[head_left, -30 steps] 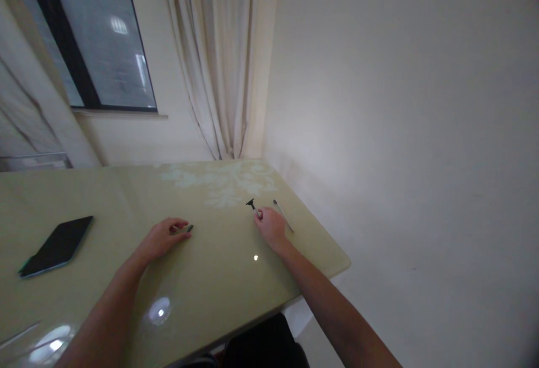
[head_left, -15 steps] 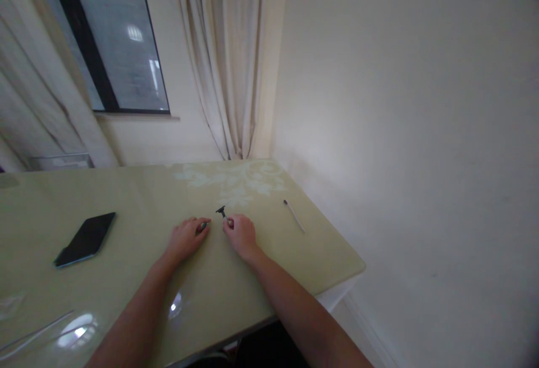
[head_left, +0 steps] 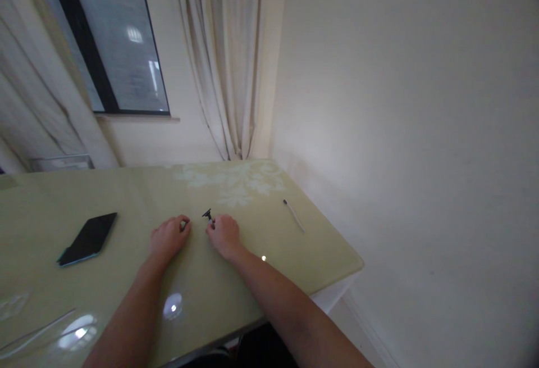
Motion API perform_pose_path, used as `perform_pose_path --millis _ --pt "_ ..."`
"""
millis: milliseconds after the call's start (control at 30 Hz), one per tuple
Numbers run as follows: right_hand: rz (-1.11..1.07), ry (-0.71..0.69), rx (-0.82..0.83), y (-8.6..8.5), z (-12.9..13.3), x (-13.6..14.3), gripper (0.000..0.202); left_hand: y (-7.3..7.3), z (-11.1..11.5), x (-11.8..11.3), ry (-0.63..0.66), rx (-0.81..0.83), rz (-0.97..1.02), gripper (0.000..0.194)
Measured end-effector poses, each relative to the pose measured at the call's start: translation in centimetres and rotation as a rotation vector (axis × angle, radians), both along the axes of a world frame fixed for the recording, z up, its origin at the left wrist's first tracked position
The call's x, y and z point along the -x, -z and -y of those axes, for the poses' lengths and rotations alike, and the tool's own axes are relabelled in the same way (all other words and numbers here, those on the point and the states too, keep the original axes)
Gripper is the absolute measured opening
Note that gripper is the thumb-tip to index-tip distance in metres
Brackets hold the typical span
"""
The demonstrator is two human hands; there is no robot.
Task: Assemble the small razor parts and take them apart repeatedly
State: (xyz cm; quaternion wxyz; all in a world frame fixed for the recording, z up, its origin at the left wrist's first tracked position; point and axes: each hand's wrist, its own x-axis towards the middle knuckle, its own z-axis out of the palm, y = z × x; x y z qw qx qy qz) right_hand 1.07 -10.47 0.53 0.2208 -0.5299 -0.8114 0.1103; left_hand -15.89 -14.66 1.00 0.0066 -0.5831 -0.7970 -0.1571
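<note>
My right hand (head_left: 225, 235) is closed around the handle of a razor (head_left: 209, 217). The razor's dark head points up and away from me, above the fingertips. To its left, my left hand (head_left: 169, 236) rests low over the table with thumb and fingers curled together. A small dark thing (head_left: 184, 223) shows between them, mostly hidden and too small to name. The two hands are a short gap apart. Right of them, a toothbrush (head_left: 293, 216) with a white handle and dark head lies on the table.
A dark tablet (head_left: 87, 240) lies on the glossy pale green table (head_left: 202, 312) at the left. Thin pale cables (head_left: 40, 331) and a piece of clear plastic (head_left: 14, 305) are near the front left. A wall (head_left: 400, 160) borders the table's right side; curtains (head_left: 227, 64) hang behind.
Both hands have shifted left and slightly toward me, the razor moving along with the right hand. The toothbrush and tablet stay where they were.
</note>
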Motion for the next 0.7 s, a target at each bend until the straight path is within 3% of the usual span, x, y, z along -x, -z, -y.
perform_pose_path --millis 167,433,567,700 --pt "-0.036 0.035 0.052 -0.5 0.8 1.2 0.022 -0.1 0.1 -0.1 -0.064 0.017 0.010 0.035" --pt "-0.140 0.025 0.094 0.1 0.0 0.2 0.028 -0.1 -0.3 -0.2 -0.005 0.076 0.060 0.030" --pt "-0.223 -0.039 0.068 0.2 -1.2 -3.4 0.033 0.0 -0.4 -0.1 0.010 0.075 0.057 0.029" --pt "-0.110 0.018 -0.073 -0.9 -3.2 -10.4 0.027 -0.3 -0.5 -1.3 0.024 -0.018 0.059 0.032"
